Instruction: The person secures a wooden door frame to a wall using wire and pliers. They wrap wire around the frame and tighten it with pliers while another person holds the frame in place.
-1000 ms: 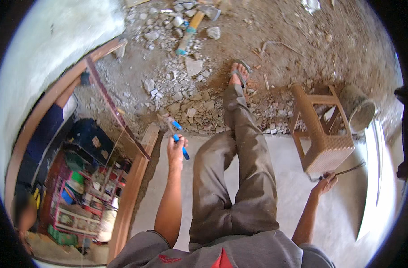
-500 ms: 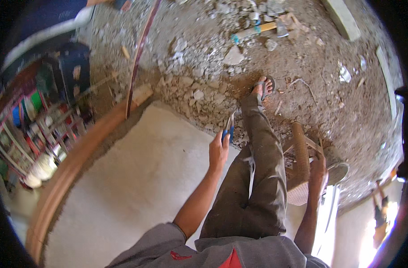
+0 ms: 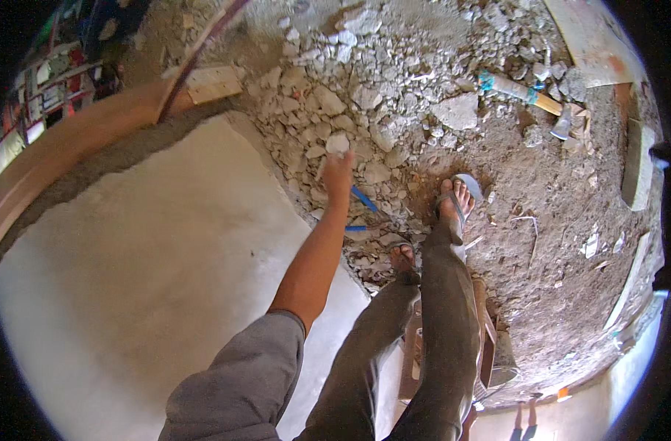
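My left hand (image 3: 338,176) reaches down to the rubble beside the slab's broken edge. Its fingers close on a pale, roundish chunk of rubble (image 3: 337,143), though blur softens them. Just right of that wrist lie pincers (image 3: 363,197), their two blue handles spread apart and their metal jaws partly lost among the stones. My right hand is out of sight. My sandalled feet (image 3: 457,198) stand on the rubble and dirt, right of the pincers.
A pale concrete slab (image 3: 152,242) fills the left, bordered by a brown wooden beam (image 3: 93,132). A hatchet (image 3: 530,95) with a taped handle lies on rubble at upper right. Behind my leg stands a brown chair (image 3: 486,345). Boards (image 3: 637,165) line the far right.
My left hand has let go of the pincers, now on the rubble, and moved forward to the pale chunk. My right hand has left the chair and the view. My view has shifted.
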Available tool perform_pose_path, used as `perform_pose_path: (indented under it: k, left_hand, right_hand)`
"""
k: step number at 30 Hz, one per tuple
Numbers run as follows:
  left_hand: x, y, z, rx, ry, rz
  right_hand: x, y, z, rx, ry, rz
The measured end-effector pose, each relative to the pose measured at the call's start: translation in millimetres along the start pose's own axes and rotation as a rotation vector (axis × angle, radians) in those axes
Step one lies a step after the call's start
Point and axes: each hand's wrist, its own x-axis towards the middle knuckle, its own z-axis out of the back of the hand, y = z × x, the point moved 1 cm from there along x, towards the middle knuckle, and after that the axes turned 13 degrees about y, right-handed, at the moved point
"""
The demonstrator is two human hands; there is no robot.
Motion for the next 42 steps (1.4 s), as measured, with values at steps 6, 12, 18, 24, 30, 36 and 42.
perform_pose_path:
  k: [6,12,18,24,30,36,42]
  left_hand:
    - [67.8,-21.3,-7.1,-0.482,-0.661,0.265]
    - [59.6,-35.9,14.9,-0.606,-0.455,0.103]
    - [-21.0,-61.8,30.5,-1.453,-0.369,-0.024]
    - [-285.1,-96.5,38.6,-1.477,0.207,0.291]
    - [-525.1,-142.9,83.5,-1.15,0.575,-0.186]
    - [-636.2,-187.5,202.8,-1.083,0.504,-0.105]
    - [-657.9,-201.1,252.0,-0.928,0.618,-0.448]
  right_hand:
    - [-14.6,30.2,11.2,-0.096,-0.089,-0.006]
    - [-3.6,32.8,11.0,-0.12,-0.125,0.028]
    - [-9.2,53.1,30.0,-0.319,-0.4,0.531]
    - [-40.6,208.4,-70.1,-0.534,-0.023,0.968]
    - [-219.4,235.3,-257.0,-0.303,0.778,0.937]
    - [-366.2,233.2,-253.0,-0.066,0.692,0.975]
    - [-482.1,241.5,-200.6,-0.041,0.995,1.17]
